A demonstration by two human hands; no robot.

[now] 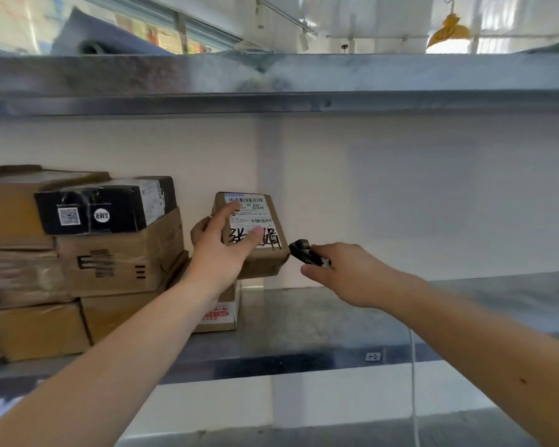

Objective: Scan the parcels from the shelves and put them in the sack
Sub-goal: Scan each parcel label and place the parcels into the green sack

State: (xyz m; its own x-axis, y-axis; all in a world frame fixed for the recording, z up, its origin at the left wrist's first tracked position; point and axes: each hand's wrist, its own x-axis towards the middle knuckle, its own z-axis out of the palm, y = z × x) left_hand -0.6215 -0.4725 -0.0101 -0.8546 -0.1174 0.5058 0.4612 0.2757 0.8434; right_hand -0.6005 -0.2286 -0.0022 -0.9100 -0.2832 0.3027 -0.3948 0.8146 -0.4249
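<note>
Forearms reach up from the near edge toward the shelf point(336, 317). Right hand point(346, 275) is curled round a small black scanner point(305, 253), its nose just beside the lower right corner of the parcel point(255, 233). Left hand point(220, 246) grips that small brown parcel, thumb behind and fingers spread over its label point(250, 211), lifted off the shelf — so part of the print is covered. For a clean read I would slide those fingers clear of the barcode, tilt the label toward the scanner and draw the scanner back a little, since it looks too low and close to the edge. Beyond the left hand, stacked boxes point(117, 262) wait against the wall — the sack is not in view.
</note>
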